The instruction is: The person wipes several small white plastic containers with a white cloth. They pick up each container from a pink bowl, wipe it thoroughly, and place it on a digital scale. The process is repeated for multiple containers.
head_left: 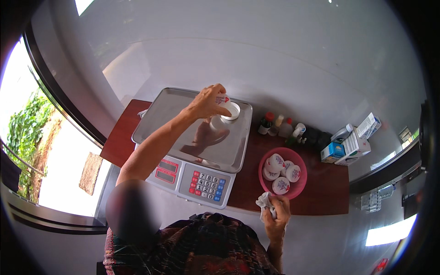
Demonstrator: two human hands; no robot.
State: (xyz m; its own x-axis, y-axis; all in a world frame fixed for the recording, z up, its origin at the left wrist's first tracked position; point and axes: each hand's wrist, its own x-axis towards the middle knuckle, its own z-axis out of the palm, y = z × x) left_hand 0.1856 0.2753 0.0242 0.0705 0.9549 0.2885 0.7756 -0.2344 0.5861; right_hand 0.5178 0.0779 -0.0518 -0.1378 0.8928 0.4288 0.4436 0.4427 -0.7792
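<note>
Above the far right part of the scale's steel tray (174, 105), my left hand (208, 101) is closed on a round white lid (222, 99) with coloured print. Just beside it, a white round rim (231, 111) faces up on the tray; whether it belongs to a separate piece is hard to tell. The polished metal mirrors the hand. My right hand (277, 215) pinches a crumpled white cloth (266, 204) in front of the pink basin (300, 189). Several white round lids (281, 185) with similar print lie piled in that basin.
The scale's keypad (207, 184) faces me on a dark red wooden table (243, 197). Small bottles (285, 129) and dark objects line the wall behind the basin. Boxes (333, 151) stand at the right end. A bright doorway (59, 146) opens on the left.
</note>
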